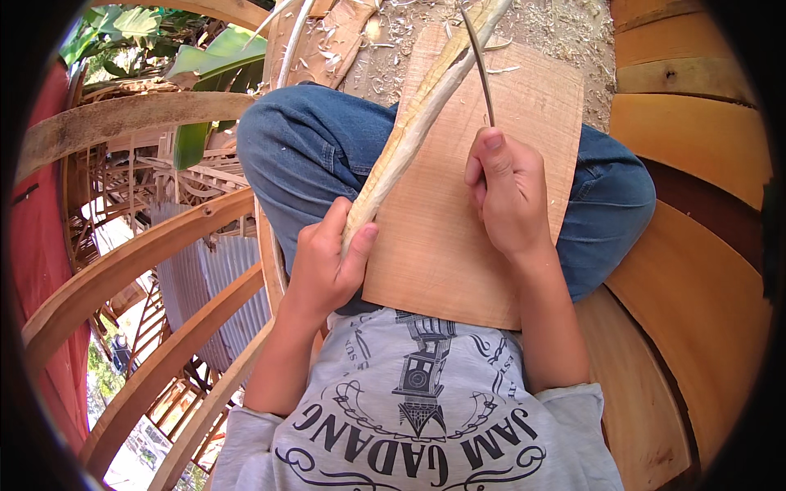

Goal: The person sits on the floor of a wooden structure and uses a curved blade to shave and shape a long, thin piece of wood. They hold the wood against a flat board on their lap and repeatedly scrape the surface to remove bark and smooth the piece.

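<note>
My left hand (327,260) is closed around the lower end of a long pale wooden stick (413,123), its thumb pressed along the side. The stick slants up and away to the right, past the top edge of the view. In my right hand (512,184) is a knife with a thin dark blade (480,61); its handle is hidden in the fist. The blade points away from me and overlaps the far part of the stick; whether it touches cannot be told. A thin wooden board (467,245) lies across my lap under both hands.
Wood shavings (565,33) litter the floor beyond the board. My crossed legs in blue jeans (303,139) flank it. Slatted wooden railing (155,270) runs along the left, with green leaves (217,57) and corrugated sheets (221,286) beyond. Curved wooden planks (688,147) rise on the right.
</note>
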Action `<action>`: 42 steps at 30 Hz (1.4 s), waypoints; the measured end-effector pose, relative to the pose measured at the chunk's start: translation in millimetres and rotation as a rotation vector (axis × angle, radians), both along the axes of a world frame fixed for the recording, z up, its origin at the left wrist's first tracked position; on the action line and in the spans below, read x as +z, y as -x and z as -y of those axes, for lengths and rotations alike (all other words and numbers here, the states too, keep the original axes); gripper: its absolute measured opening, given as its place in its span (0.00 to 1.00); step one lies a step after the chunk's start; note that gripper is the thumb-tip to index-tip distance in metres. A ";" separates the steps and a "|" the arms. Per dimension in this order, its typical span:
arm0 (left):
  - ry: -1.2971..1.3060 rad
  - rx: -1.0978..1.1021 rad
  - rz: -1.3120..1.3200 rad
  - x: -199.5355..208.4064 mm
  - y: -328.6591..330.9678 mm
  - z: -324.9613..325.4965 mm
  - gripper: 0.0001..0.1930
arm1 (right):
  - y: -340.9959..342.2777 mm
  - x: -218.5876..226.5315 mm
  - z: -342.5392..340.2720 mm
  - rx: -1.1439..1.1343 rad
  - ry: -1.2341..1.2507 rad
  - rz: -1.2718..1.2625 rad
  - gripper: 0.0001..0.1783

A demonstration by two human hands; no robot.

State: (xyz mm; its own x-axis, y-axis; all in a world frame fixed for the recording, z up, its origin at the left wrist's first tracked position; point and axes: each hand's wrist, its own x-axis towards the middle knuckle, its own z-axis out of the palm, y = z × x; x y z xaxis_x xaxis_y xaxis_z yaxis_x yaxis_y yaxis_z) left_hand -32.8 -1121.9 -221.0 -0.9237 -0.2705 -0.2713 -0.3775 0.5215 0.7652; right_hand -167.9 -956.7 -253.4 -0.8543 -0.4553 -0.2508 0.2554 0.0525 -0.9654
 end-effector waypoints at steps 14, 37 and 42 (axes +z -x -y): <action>0.114 -0.051 -0.283 -42.5 -1.2 12.5 0.13 | 16.3 22.0 -8.6 0.189 -0.801 -0.843 0.29; 0.013 -0.072 -0.242 -48.6 2.8 21.7 0.15 | 13.3 -3.8 -7.9 0.145 -0.671 -0.824 0.28; 0.070 -0.059 -0.245 -44.7 7.7 18.4 0.15 | 29.3 -2.9 -17.3 0.130 -0.779 -0.901 0.29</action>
State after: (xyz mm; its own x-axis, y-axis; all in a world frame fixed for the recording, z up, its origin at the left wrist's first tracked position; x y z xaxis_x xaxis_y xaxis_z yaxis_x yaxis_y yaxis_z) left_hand -40.5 -1140.3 -265.6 -0.9742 -0.2247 -0.0202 -0.1529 0.5916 0.7916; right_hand -197.2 -939.4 -256.3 -0.8234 -0.5422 0.1673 -0.5463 0.6779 -0.4919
